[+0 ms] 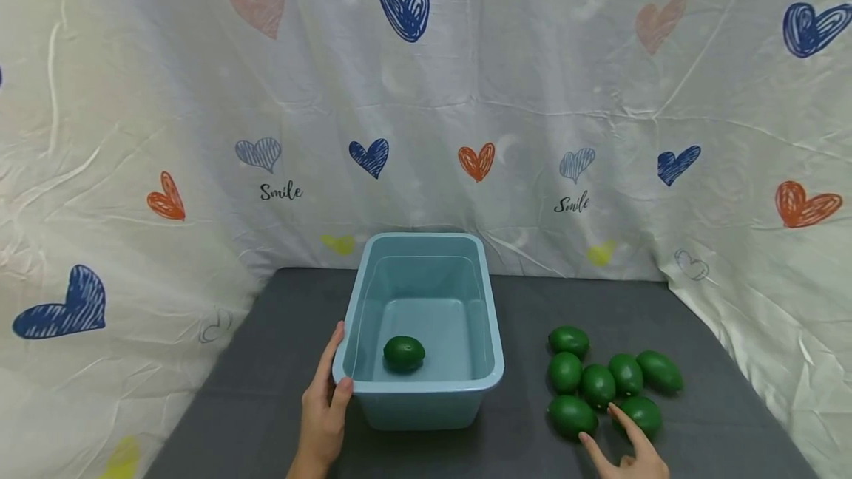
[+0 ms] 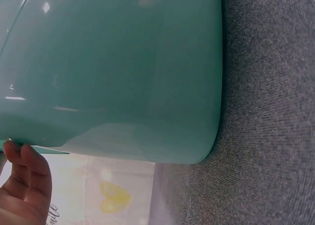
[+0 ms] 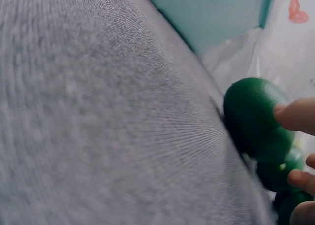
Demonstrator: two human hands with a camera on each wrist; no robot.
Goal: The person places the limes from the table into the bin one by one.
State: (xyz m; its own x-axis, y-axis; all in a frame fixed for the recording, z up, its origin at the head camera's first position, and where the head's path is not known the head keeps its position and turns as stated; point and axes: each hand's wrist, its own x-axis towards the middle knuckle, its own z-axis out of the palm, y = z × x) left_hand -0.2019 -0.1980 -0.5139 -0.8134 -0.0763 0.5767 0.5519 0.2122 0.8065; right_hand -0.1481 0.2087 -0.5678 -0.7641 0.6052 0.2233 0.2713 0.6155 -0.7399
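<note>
A light blue plastic bin (image 1: 426, 387) stands on the dark table with one green lime (image 1: 404, 354) inside, near its front. My left hand (image 1: 322, 409) holds the bin's left rim by the front corner, thumb in front and fingers along the side. In the left wrist view, fingers (image 2: 35, 171) bend at the edge of the bin (image 2: 123, 67). My right hand (image 1: 629, 457) reaches into a group of limes, thumb and index finger spread beside the front-left lime (image 1: 572, 416). From the right wrist, the thumb (image 3: 298, 115) overlaps that lime (image 3: 253, 116).
Several more limes lie close together right of the bin, among them a back one (image 1: 569, 341), a far-right one (image 1: 659, 371) and one partly behind the right index finger (image 1: 642, 417). A white curtain (image 1: 426, 109) with printed hearts hangs behind the grey tabletop (image 1: 266, 361).
</note>
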